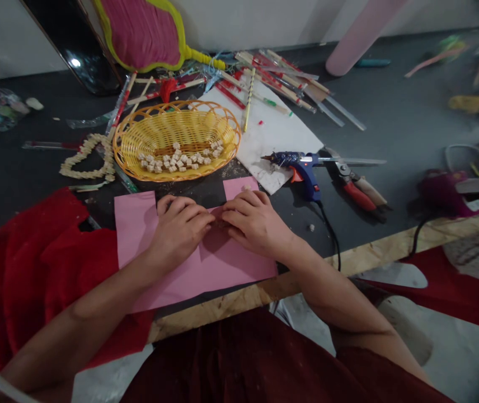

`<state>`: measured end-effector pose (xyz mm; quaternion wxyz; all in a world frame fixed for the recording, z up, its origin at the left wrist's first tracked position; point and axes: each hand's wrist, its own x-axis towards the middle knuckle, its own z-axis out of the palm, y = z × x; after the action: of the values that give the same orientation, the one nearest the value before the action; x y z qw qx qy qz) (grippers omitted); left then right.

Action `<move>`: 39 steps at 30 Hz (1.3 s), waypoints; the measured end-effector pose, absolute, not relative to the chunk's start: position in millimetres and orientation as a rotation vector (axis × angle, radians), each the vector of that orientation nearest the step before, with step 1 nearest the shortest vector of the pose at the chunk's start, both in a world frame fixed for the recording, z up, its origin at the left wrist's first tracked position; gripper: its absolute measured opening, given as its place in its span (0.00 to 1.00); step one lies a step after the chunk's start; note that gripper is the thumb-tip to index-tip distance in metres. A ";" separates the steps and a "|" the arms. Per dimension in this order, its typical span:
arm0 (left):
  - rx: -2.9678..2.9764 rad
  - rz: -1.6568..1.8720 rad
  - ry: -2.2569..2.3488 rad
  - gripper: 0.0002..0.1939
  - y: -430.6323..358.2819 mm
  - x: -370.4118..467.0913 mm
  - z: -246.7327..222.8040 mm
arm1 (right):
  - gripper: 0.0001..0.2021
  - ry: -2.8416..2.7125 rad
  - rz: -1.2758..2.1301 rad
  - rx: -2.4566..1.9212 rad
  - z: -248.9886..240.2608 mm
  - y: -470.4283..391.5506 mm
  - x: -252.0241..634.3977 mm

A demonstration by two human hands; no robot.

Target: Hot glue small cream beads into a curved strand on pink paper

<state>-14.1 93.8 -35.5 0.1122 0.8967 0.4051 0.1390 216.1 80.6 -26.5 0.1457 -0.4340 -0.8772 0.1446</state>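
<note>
My left hand [181, 228] and my right hand [257, 223] meet over a sheet of pink paper [172, 286] at the table's front edge. The fingers of both are curled in, fingertips almost touching. Whatever lies between them is mostly hidden; a bit of something small and brownish shows under the right fingertips. A pale little piece sits by the right knuckles on the paper's upper tab. Behind the hands stands a yellow wicker basket [176, 126] holding several small beige cubes [176, 162]. A heart-shaped loop of similar pale pieces [89, 158] lies left of the basket.
To the right lie a blue glue gun [304, 168] with a black cord and red-handled pliers [355, 187]. Sticks and wrappers [277, 84] clutter the back over white paper [290, 131]. Red cloth [55, 252] covers the left front. A phone [78, 42] leans at the back.
</note>
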 end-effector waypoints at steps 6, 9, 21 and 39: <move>2.677 0.402 1.171 0.11 94.4 -14.2 -34.6 | 0.07 -2.522 0.397 -1.242 -27.7 80.6 216.3; 2.685 0.390 1.160 0.11 94.5 -14.5 -34.1 | 0.07 -2.523 0.383 -1.237 -28.3 80.5 216.3; 2.677 0.416 1.166 0.10 94.4 -15.3 -37.6 | 0.06 -2.532 0.405 -1.239 -27.3 80.8 216.5; 2.718 0.554 1.140 0.11 94.1 -16.8 -37.9 | 0.07 -2.530 0.377 -1.228 -28.8 81.0 216.9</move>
<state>-16.8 94.1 -37.9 0.0711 0.9040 0.3791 0.1844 216.9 81.0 -28.8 0.1516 -0.4277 -0.8814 0.1315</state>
